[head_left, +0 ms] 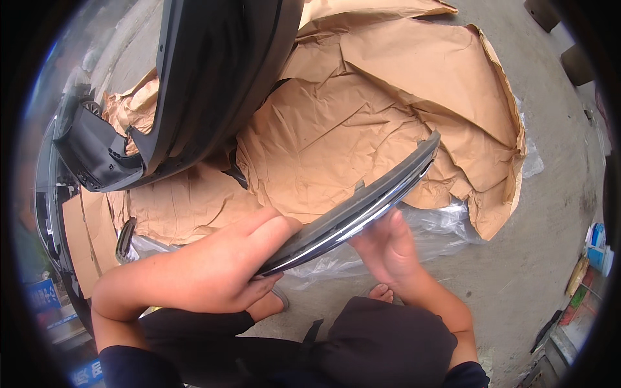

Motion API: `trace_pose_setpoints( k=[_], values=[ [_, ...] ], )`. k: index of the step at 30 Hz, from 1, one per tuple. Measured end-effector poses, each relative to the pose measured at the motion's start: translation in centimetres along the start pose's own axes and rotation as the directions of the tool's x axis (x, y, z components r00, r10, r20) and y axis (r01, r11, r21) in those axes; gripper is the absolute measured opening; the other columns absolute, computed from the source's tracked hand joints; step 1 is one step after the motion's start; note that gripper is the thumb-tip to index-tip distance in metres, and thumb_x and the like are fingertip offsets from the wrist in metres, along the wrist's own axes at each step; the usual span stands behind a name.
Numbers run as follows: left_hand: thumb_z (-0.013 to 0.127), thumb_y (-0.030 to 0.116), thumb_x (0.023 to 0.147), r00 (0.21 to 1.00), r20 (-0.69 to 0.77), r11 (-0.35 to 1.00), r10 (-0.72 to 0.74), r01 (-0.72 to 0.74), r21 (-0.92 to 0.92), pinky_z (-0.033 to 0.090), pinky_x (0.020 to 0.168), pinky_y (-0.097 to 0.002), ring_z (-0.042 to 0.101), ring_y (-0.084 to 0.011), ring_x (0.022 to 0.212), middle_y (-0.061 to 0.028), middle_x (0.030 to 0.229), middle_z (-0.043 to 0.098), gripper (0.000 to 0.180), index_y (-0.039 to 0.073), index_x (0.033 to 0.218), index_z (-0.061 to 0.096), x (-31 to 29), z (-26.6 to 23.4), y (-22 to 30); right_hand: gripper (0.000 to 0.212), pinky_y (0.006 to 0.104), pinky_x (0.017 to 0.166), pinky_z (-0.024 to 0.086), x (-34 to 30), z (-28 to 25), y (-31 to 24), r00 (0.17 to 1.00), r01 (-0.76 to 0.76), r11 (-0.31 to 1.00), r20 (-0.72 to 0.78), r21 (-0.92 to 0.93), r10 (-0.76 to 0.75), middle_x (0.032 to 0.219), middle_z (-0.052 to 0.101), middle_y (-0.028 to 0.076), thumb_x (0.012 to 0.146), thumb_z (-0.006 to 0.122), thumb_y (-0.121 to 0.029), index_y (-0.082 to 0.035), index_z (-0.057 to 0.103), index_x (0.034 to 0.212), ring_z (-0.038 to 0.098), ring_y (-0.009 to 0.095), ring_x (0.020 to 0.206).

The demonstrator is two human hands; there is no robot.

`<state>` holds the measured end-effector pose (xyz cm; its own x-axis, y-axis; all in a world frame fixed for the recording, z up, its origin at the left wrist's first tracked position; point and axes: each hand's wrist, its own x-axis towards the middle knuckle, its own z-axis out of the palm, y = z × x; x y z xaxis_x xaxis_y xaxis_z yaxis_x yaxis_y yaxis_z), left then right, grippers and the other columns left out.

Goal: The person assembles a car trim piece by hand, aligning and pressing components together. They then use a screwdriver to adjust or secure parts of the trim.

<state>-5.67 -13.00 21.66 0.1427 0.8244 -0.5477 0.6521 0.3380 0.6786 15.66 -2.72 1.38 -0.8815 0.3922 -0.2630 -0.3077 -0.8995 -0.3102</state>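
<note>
A long, curved black car trim strip (pixel 352 215) with a shiny chrome line along it is held up at a slant in front of me. Around its near left end my left hand (pixel 249 255) is closed, fingers wrapped over the edge. My right hand (pixel 388 249) is at the lower edge of the strip, near its middle, with the fingertips partly hidden behind it; it appears to grip the strip. The far right end of the strip rises free over brown paper. A large black car bumper cover (pixel 213 77) lies beyond my left hand.
Crumpled brown wrapping paper (pixel 310 136) spreads over the concrete floor (pixel 550 187), with clear plastic sheeting (pixel 446 226) under its near edge. A cardboard piece (pixel 87 242) is at the left. Boxes and packages (pixel 598 239) stand at the far right.
</note>
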Motion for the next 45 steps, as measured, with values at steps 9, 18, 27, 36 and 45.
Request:
trace_pose_setpoints(
  k=[9, 18, 27, 36, 45],
  values=[
    [0.082, 0.01, 0.087, 0.986, -0.166, 0.999, -0.002, -0.004, -0.039, 0.054, 0.093, -0.0411, 0.067, -0.0362, 0.106, -0.0215, 0.117, 0.066, 0.058, -0.006, 0.136, 0.056, -1.9, 0.4, -0.4, 0.042, 0.0438, 0.1, 0.054, 1.1, 1.8, -1.5, 0.988, 0.141, 0.973, -0.036, -0.185, -0.15, 0.132, 0.065, 0.014, 0.109, 0.061, -0.027, 0.002, 0.052, 0.137, 0.066, 0.025, 0.119],
    [0.068, 0.011, 0.094, 0.956, -0.266, 0.902, 0.121, 0.006, 0.431, 0.057, 0.089, -0.0407, 0.074, -0.0373, 0.098, -0.0239, 0.108, 0.072, 0.043, -0.008, 0.132, 0.062, -2.9, -7.9, 0.0, 0.049, 0.0452, 0.083, 0.057, 1.3, 3.1, -1.5, 0.965, -0.072, 0.994, 0.259, 0.08, 0.049, 0.13, 0.066, 0.017, 0.115, 0.042, -0.037, 0.002, 0.053, 0.142, 0.068, 0.029, 0.099],
    [0.071, 0.004, 0.096, 0.91, -0.231, 0.748, 0.345, -0.118, 0.653, 0.058, 0.075, -0.0353, 0.073, -0.0304, 0.08, -0.0159, 0.092, 0.072, 0.026, 0.001, 0.122, 0.068, -0.2, -12.4, -2.4, 0.078, 0.0424, 0.08, 0.056, 0.5, 3.9, -2.5, 0.885, -0.201, 0.978, 0.438, 0.046, 0.161, 0.174, 0.026, 0.017, 0.111, 0.049, -0.042, 0.004, 0.017, 0.166, 0.068, 0.032, 0.096],
    [0.072, 0.004, 0.097, 0.957, -0.107, 0.861, 0.269, -0.189, 0.472, 0.06, 0.083, -0.0348, 0.073, -0.0257, 0.086, -0.0166, 0.098, 0.073, 0.03, -0.004, 0.126, 0.067, 1.1, -14.3, -2.5, 0.091, 0.0419, 0.081, 0.057, 0.3, 3.6, -2.8, 0.859, -0.23, 0.973, 0.466, -0.012, 0.209, 0.177, 0.011, 0.018, 0.108, 0.056, -0.042, -0.006, 0.001, 0.17, 0.07, 0.034, 0.099],
    [0.071, 0.0, 0.089, 0.963, -0.034, 0.871, 0.269, -0.228, 0.435, 0.059, 0.08, -0.0332, 0.073, -0.024, 0.087, -0.0165, 0.104, 0.074, 0.042, -0.006, 0.13, 0.068, 0.7, -15.1, -2.8, 0.083, 0.0429, 0.071, 0.058, 0.3, 2.4, -1.9, 0.853, -0.211, 0.977, 0.491, 0.012, 0.178, 0.178, 0.01, 0.014, 0.11, 0.051, -0.037, -0.016, 0.0, 0.171, 0.073, 0.036, 0.094]
  ],
)
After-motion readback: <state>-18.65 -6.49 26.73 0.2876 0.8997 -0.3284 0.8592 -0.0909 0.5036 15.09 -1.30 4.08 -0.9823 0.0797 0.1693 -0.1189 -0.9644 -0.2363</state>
